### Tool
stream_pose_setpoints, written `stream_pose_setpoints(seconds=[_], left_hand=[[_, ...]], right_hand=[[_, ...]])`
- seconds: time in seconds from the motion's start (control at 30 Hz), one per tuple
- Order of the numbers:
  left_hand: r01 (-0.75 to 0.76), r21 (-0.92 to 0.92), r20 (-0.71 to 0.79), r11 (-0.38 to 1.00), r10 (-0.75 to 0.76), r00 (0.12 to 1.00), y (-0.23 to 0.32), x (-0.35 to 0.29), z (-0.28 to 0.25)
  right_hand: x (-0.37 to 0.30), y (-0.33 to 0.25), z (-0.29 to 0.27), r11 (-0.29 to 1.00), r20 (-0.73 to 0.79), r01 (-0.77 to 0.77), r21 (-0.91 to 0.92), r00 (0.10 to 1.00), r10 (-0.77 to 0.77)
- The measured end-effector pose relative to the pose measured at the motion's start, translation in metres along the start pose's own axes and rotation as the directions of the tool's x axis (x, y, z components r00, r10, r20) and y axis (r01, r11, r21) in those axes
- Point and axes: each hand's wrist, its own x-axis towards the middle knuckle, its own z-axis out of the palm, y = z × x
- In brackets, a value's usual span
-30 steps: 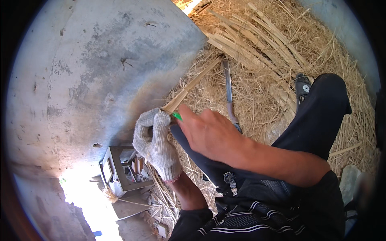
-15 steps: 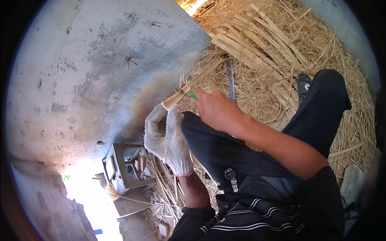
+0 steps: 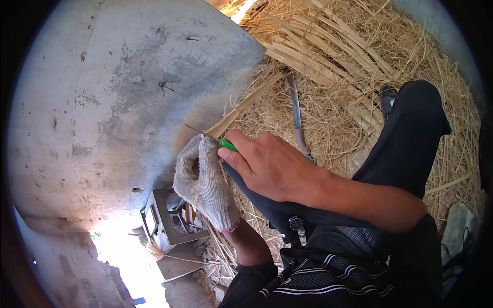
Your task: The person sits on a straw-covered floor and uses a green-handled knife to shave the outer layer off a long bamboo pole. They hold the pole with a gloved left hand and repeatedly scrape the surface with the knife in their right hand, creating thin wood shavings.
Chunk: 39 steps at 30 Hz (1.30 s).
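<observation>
My left hand point(image 3: 209, 177), in a knitted off-white glove, is closed around the near end of a pale split bamboo strip point(image 3: 245, 105). The strip slants away up and right, its far end close to the straw. My right hand point(image 3: 275, 167) is bare and grips a small knife by its green handle point(image 3: 227, 145). The thin blade points left across the strip, just above the gloved fingers. Whether its edge bites into the strip cannot be made out. Past my right hand, a long dark blade with a brownish handle point(image 3: 300, 136) lies on the straw.
Several split bamboo strips point(image 3: 354, 46) lie over a thick layer of straw and shavings point(image 3: 328, 136). A stained wall point(image 3: 128, 92) rises on the left. Below it stands a grey open-fronted box point(image 3: 187, 237) with odds and ends. A wristwatch point(image 3: 297, 226) rests by my dark clothing.
My right hand has drawn the knife down and left along the strip, toward the gloved hand. The long blade's handle has come into sight. The view has shifted slightly.
</observation>
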Motion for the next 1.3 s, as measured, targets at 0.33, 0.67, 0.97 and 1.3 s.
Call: stream_pose_setpoints(seconds=[0.33, 0.67, 0.97, 1.3], left_hand=[[0.039, -0.055, 0.021, 0.998, -0.038, 0.999, 0.004, -0.009, 0.002], [0.012, -0.134, 0.074, 0.991, -0.002, 0.997, 0.002, -0.014, 0.007], [0.069, -0.211, 0.022, 0.975, -0.066, 0.998, -0.002, -0.009, 0.001], [-0.049, -0.173, -0.011, 0.984, 0.048, 0.999, -0.015, -0.013, 0.004]], right_hand=[[-0.002, 0.002, 0.007, 0.980, -0.096, -0.021, 0.199, 0.995, 0.041], [0.007, 0.047, 0.026, 0.984, -0.200, 0.005, -0.177, 0.979, -0.041], [-0.002, 0.027, 0.019, 0.999, -0.092, 0.043, -0.007, 0.995, -0.044], [-0.004, 0.039, 0.034, 0.994, -0.119, 0.044, -0.104, 0.991, -0.056]])
